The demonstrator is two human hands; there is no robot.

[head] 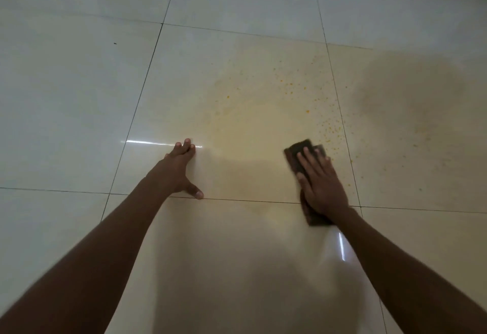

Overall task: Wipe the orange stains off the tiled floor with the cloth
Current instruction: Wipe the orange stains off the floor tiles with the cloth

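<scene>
1. My right hand (pixel 320 186) lies flat on the cloth (pixel 303 154), fingers straight and pressing it against the floor (pixel 79 96); the grip is released rather than curled round the fabric.
2. The cloth is dark brown and folded into a long strip. Its far end sticks out beyond my fingertips and its near end shows under my wrist, over the grout line (pixel 250 200) that runs across in front of me.
3. My left hand (pixel 181 170) is planted on the bare tile well apart from the cloth, fingers straight and thumb spread out to the grout line. That grip is released too and holds nothing.
4. Orange specks (pixel 329 128) lie scattered just beyond and to the right of the cloth, with more further up the same tile.
5. A pale yellowish smear (pixel 250 120) covers the middle of that tile, between my two hands and beyond them.
6. The tiles are glossy cream, and a bright streak of reflected light (pixel 150 142) sits by my left fingertips.
</scene>
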